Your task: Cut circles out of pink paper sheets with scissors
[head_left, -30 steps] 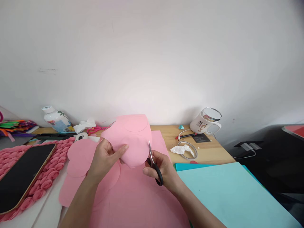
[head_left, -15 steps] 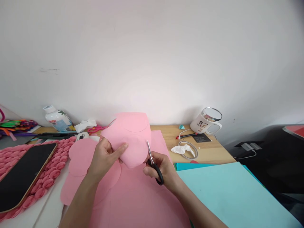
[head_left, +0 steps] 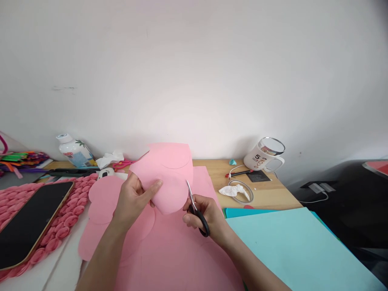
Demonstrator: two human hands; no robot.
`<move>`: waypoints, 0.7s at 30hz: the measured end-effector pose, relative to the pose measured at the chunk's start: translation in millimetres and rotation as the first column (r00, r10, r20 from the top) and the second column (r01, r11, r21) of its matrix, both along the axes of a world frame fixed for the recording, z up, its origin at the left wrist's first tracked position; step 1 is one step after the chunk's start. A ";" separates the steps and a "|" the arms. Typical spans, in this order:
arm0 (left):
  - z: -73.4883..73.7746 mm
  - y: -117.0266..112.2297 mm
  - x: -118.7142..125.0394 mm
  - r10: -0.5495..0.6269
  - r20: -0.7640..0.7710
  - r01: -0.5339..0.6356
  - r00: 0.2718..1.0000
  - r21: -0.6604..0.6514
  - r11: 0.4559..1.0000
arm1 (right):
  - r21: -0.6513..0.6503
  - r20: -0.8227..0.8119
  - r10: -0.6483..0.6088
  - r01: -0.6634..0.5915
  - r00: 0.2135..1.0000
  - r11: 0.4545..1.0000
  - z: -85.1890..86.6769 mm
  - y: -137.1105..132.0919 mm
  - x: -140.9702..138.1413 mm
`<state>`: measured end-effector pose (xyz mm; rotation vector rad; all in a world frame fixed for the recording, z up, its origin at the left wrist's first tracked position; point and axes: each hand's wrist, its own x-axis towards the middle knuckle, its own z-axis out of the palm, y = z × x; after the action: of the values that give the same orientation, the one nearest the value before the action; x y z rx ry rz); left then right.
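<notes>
A sheet of pink paper [head_left: 169, 182] with curved outlines drawn on it is raised above the table, its lower edge rounded. My left hand [head_left: 136, 198] pinches it at the left side, thumb on top. In my right hand [head_left: 209, 214] are scissors [head_left: 197, 214] with black handles, their blades pointing up at the paper's right edge. The lower blade is hidden behind the sheet. Rounded pink paper pieces [head_left: 106, 202] lie by my left forearm, and larger pink sheets [head_left: 182, 258] spread beneath both hands.
Light blue sheets [head_left: 297, 246] lie at the right. A white mug [head_left: 262, 155], a cable [head_left: 250, 194] and a crumpled tissue [head_left: 233, 191] are behind them. On the left, a phone [head_left: 33, 218] rests on pink rosettes [head_left: 68, 220]. Near the wall stand a tilted white bottle [head_left: 75, 151] and pink-handled scissors [head_left: 123, 164].
The scissor blades have shifted slightly left along the pink paper's edge. Both hands keep nearly the same place and hold; the whole view has drifted a little.
</notes>
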<state>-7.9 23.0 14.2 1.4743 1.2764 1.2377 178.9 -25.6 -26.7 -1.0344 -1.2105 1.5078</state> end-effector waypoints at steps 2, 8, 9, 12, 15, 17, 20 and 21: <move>-1.1 1.2 -0.8 -0.004 0.029 0.004 1.000 0.009 1.000 | 0.000 0.006 0.003 -0.003 1.000 1.000 0.0 -0.4 -0.2; -3.5 1.8 -0.7 0.033 0.024 -0.033 0.999 0.026 0.999 | 0.012 0.004 0.013 -0.013 1.000 1.000 -2.6 -0.6 0.1; -4.1 1.9 -1.0 0.034 0.022 -0.035 0.999 0.028 0.999 | 0.009 0.006 0.014 -0.014 1.000 1.000 -3.2 -0.6 0.0; -7.0 2.9 -3.6 0.029 0.025 -0.030 0.999 0.030 0.999 | 0.000 -0.006 0.018 -0.018 1.000 1.000 -3.5 -0.6 0.0; -9.4 3.7 -6.3 0.008 -0.001 -0.007 1.000 0.023 1.000 | 0.025 -0.043 0.038 -0.037 0.998 0.999 -0.8 -0.7 0.8; -9.0 3.1 -6.5 -0.013 -0.029 0.013 0.999 0.000 1.000 | 0.048 -0.058 0.050 -0.047 0.997 0.998 1.6 -0.9 1.3; -5.5 1.0 -3.8 -0.024 -0.048 0.023 0.999 -0.024 0.999 | 0.061 -0.057 0.051 -0.047 0.997 0.997 3.7 -1.1 1.7; -4.1 0.2 -2.5 -0.013 -0.050 0.012 0.999 -0.021 1.000 | 0.062 -0.054 0.050 -0.047 0.997 0.997 3.8 -1.1 1.7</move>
<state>-10.4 23.2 10.0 1.5052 1.3070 1.1825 180.5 -26.7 -22.9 -0.9232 -1.2428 1.5173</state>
